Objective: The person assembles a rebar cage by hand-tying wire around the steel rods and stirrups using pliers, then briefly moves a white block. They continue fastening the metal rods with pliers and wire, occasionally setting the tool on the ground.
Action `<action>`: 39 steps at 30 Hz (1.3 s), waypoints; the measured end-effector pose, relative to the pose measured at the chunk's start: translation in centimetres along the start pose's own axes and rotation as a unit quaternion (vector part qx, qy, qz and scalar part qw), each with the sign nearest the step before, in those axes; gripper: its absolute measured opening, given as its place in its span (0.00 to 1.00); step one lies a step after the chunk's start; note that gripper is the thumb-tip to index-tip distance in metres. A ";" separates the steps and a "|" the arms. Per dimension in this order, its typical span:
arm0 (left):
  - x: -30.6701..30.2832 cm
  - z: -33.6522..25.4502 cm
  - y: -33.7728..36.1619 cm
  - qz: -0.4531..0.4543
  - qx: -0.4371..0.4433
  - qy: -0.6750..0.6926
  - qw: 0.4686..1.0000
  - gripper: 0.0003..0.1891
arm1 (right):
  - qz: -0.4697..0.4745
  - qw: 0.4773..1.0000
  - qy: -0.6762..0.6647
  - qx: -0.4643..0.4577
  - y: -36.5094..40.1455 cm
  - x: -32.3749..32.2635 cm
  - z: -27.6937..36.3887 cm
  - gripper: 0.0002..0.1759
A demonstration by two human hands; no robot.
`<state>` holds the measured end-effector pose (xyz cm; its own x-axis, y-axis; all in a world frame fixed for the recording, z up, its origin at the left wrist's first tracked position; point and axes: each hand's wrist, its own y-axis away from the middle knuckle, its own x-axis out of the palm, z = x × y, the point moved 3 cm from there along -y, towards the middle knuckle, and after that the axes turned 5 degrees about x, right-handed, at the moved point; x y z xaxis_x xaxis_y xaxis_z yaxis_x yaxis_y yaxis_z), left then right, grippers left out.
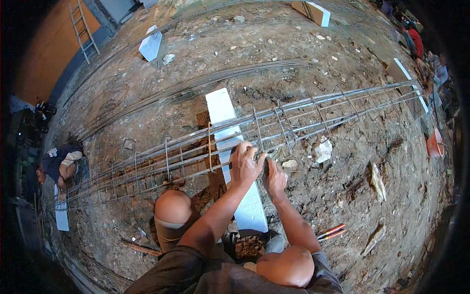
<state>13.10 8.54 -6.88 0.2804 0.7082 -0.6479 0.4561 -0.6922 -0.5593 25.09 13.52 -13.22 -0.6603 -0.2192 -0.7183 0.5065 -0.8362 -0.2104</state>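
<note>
My left hand (243,165) and right hand (275,180) are bare, and so are both forearms as far up as I can see. My shorts (196,274) are a dark, dull grey-brown cloth, creased across the lap. The left leg ends in a paler hem (169,225) right against my bare left knee (172,206). My right knee (286,267) is bare too.

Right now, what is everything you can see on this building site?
rebar cage: one, grey-rusty, lying long across the dirt
loose bars: one bundle, grey, behind the cage
white blocks: at least four, one under the cage
ladder: one, pale, top left
co-worker: one, dark shirt, at the cage's left end
orange-handled tool: one, on the ground at right
left hand: gripping a cage bar
right hand: closed on a dark object, beside it
</note>
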 end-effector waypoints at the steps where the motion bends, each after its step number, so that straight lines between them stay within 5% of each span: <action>1: 0.0 -0.2 -0.1 0.019 0.020 -0.017 0.999 0.16 | 0.002 1.000 0.001 0.000 -0.2 0.2 -0.1 0.18; 6: -0.1 -0.2 -0.5 0.048 -0.001 -0.010 0.999 0.14 | 0.002 0.988 -0.128 0.082 -1.0 0.5 0.2 0.10; 10: 0.2 0.0 -0.2 0.067 -0.010 -0.013 0.998 0.13 | 0.024 0.978 -0.141 0.150 -0.9 0.0 -1.1 0.13; 15: 0.4 -0.1 -0.4 0.079 0.006 -0.037 0.996 0.12 | -0.028 0.974 -0.198 0.109 -4.3 -5.0 2.4 0.15; 17: 0.5 0.0 -0.3 0.083 0.012 -0.047 0.995 0.11 | 0.033 0.991 -0.125 0.041 -6.0 -4.6 3.6 0.17; 21: 0.5 0.4 -0.2 0.092 0.015 -0.063 0.994 0.16 | 0.096 0.984 -0.101 0.109 -8.3 -3.1 3.4 0.18; 39: 0.0 -0.1 -0.3 0.127 -0.010 -0.023 0.992 0.14 | -0.036 0.949 -0.296 0.099 -2.3 -2.2 1.6 0.14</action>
<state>13.04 8.82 -6.67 0.3501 0.5048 -0.7891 0.3927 -0.8439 -0.3656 24.43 15.12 -10.08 -0.9150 -0.3527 -0.1960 0.3723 -0.9252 -0.0731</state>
